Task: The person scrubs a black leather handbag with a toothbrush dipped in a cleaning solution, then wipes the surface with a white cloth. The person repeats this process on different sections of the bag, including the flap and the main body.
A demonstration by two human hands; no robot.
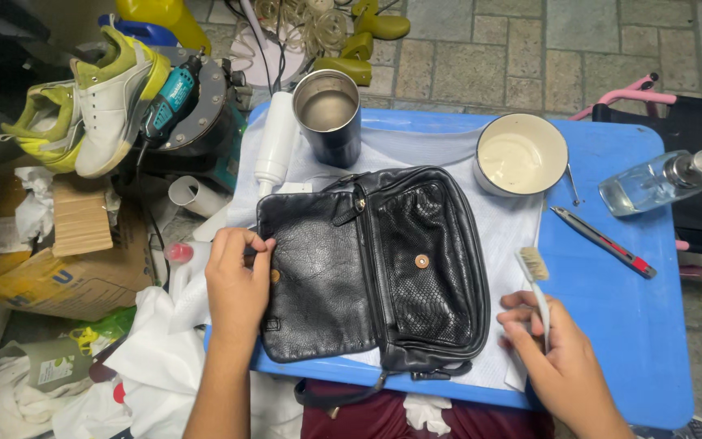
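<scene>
While the black leather bag (pixel 371 264) lies flap-open on a white cloth (pixel 448 154) over the blue table (pixel 627 276), the left hand (pixel 236 284) pinches the flap's edge, fingers curled. Right hand (pixel 558 358): closed around a toothbrush (pixel 536 280), bristles up, just beside the bag. Behind: steel cup (pixel 328 114), cream bowl (pixel 520 154), glass bottle (pixel 660 180), cutter (pixel 603 241).

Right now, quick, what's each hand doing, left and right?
Left hand: fingers curled on the open flap of the black leather bag, pressing it flat.
Right hand: closed around the handle of a small white brush, bristles up.
</scene>
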